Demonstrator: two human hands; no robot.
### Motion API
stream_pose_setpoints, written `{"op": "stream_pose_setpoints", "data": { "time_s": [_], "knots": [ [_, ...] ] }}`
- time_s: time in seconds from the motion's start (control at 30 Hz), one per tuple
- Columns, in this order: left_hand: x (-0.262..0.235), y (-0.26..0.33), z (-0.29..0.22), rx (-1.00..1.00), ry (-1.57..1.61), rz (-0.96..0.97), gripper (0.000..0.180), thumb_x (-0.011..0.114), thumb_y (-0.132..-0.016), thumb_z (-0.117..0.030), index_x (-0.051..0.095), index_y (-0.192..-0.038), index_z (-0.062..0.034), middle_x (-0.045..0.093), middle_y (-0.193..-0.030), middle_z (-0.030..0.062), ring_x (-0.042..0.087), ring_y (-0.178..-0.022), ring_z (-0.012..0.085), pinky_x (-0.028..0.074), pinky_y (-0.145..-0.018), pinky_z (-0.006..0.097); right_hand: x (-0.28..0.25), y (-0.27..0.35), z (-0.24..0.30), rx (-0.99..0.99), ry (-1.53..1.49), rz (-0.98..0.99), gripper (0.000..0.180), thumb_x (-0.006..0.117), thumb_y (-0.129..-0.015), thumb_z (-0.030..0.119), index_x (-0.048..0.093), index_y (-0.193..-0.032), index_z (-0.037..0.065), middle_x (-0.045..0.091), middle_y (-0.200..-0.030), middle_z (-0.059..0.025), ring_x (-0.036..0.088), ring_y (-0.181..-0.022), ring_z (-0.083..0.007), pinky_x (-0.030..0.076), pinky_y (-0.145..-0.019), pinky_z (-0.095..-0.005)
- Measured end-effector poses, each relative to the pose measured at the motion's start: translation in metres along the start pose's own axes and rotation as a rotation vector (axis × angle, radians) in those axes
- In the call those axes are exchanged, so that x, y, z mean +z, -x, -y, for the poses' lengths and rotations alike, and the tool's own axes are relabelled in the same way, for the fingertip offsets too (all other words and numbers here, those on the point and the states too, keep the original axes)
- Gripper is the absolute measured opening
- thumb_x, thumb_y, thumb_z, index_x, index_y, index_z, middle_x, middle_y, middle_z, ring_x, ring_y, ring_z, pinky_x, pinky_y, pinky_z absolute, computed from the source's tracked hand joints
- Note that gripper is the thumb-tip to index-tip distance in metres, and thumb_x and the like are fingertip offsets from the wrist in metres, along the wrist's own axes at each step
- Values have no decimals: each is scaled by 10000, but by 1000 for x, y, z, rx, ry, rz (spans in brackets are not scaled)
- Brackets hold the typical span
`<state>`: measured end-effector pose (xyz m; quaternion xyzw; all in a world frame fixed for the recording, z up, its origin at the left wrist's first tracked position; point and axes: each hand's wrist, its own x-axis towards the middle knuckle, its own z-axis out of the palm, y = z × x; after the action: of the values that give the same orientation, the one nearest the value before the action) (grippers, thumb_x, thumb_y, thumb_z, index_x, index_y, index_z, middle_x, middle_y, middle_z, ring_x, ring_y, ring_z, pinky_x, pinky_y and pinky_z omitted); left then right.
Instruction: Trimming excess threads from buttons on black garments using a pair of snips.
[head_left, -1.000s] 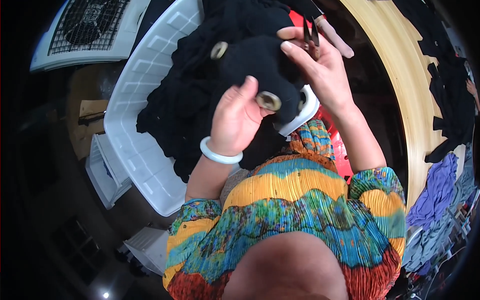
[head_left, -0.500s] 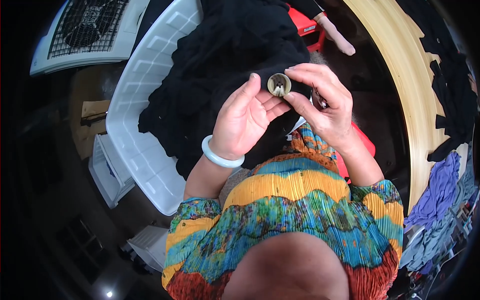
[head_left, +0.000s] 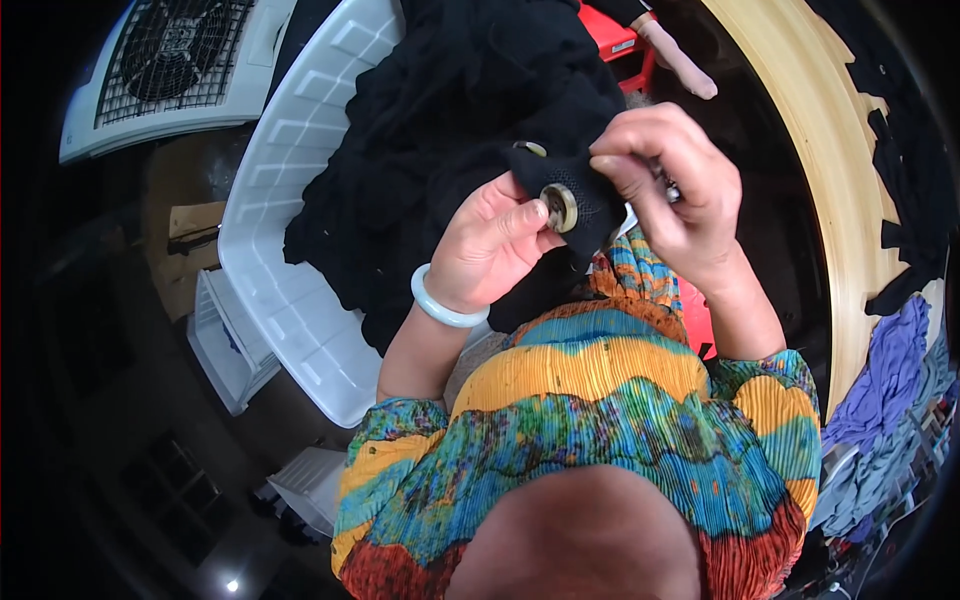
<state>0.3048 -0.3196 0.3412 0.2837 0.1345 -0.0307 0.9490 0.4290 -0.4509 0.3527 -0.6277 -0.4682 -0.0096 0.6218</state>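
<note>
A large round pale button (head_left: 562, 208) with a dark centre lies against a black knit garment (head_left: 470, 90). My left hand (head_left: 490, 240) is closed on that button, its thumb pressing the rim and its fingers behind the cloth. A second pale button (head_left: 530, 148) shows edge-on at the fold just above. My right hand (head_left: 680, 180) is closed in a pinch at the cloth's edge, to the right of the button. A small shiny metal thing (head_left: 672, 190) sits inside its curled fingers, mostly hidden. The garment's bulk spreads away beyond both hands.
A white plastic tub (head_left: 290, 200) holds the dark cloth at left. Beyond it stands a fan unit (head_left: 170, 70). A red stool (head_left: 612, 35) and another person's foot (head_left: 685, 65) are at the far side. Purple cloth (head_left: 880, 370) hangs by a wooden tabletop (head_left: 800, 120) at right.
The button has passed from my right fingertips to my left thumb and fingers, and now lies against the cloth. My right hand has moved right and pinches at the cloth's edge.
</note>
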Motion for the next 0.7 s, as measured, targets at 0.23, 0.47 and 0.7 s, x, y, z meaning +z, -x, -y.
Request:
{"op": "stream_pose_setpoints", "data": {
  "time_s": [0.23,0.47,0.7],
  "knots": [
    [-7,1,0,33,127,-5,314,440,-863,-136,402,-1160,-41,498,-1107,98,491,-1038,211,425,-876,373,-5,13,14,67,-24,163,376,704,-599,62,582,-945,-16,538,-972,-157,557,-747,-197,435,-610,-245],
    [5,-6,13,17,163,-7,235,467,-863,-210,510,-1027,-47,548,-1006,72,522,-964,193,423,-867,350,9,22,0,-5,168,55,283,600,-560,-37,592,-829,48,560,-825,-47,579,-577,-159,447,-445,-232],
    [-7,2,7,-96,-17,30,199,539,-817,-111,523,-1007,-57,556,-981,47,523,-953,155,416,-863,320,-5,15,12,17,94,265,210,587,-562,-38,572,-765,13,535,-710,-83,555,-598,-189,434,-471,-255]
  ]
}}
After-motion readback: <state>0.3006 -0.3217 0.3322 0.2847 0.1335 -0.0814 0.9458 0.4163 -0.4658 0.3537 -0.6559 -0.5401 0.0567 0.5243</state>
